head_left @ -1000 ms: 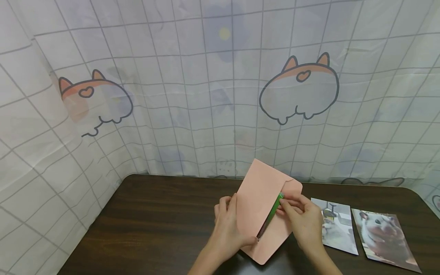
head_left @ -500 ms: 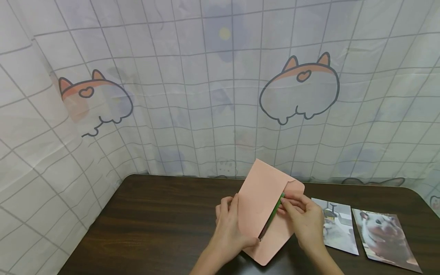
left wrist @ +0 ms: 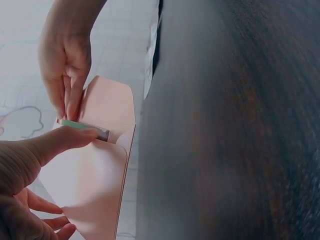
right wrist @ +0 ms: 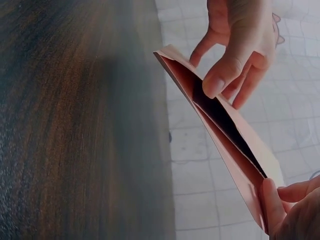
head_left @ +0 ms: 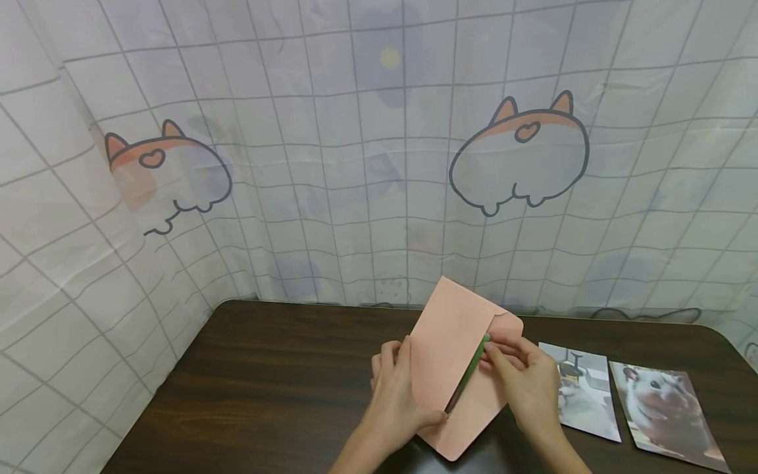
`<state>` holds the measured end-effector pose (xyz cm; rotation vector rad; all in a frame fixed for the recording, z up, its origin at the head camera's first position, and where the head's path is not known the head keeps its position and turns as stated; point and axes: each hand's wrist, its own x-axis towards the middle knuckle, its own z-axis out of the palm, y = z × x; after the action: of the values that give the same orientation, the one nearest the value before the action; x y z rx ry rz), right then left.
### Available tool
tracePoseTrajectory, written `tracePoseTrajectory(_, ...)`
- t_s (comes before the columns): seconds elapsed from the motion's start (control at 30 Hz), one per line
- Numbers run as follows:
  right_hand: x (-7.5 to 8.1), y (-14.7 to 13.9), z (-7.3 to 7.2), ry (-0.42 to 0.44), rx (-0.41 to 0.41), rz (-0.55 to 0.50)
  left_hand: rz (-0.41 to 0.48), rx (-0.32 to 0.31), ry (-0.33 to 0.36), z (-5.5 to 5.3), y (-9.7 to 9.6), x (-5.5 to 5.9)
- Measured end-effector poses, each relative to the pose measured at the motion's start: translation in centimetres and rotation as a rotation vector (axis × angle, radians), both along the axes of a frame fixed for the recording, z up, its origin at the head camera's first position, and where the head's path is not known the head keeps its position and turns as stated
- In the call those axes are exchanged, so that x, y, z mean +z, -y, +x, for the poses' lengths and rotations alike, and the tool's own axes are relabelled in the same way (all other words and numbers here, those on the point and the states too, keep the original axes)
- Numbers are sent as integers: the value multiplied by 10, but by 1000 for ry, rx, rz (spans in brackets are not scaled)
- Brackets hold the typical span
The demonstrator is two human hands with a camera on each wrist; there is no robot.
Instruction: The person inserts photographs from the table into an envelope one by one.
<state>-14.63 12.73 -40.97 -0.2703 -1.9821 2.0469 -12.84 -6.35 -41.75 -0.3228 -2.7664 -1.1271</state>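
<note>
A pink envelope (head_left: 450, 336) is held tilted above the table, its flap unfolded toward the right. My left hand (head_left: 392, 401) grips its left side, fingers behind and thumb lying across the mouth. Most of a card (head_left: 468, 378) is hidden inside the envelope; only a narrow strip, green at one end and dark at the other, shows along the mouth. My right hand (head_left: 527, 378) pinches the green end of the card between thumb and fingers, next to the flap. In the left wrist view, the left thumb lies close against the card (left wrist: 82, 125).
Two photos lie on the dark wooden table (head_left: 266, 382) to the right: one with a grey-and-white picture (head_left: 586, 401), partly behind the right hand, and one of a hamster (head_left: 663, 408). A gridded curtain (head_left: 331, 164) with cartoon animals hangs behind the table's back edge.
The envelope and both hands have shifted slightly to the right. The visible strip of the card is narrower, so it sits deeper in the envelope. The photos lie as before.
</note>
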Motion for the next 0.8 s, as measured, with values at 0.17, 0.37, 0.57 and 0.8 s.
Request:
tracePoseTrajectory(0.17,0,-1,0,-24,0,-30,-30,16,-8,-2,1,0)
tracePoseTrajectory(0.37,1,-2,1,-64,3,-40,-52,37,-13,-3,3,-1)
tracePoseTrajectory(0.57,3,-4,1,-77,3,-43,-64,49,-7,-4,4,-1)
tracePoseTrajectory(0.8,6,-11,-1,-96,-20,-24,-70,39,1,-7,7,-2)
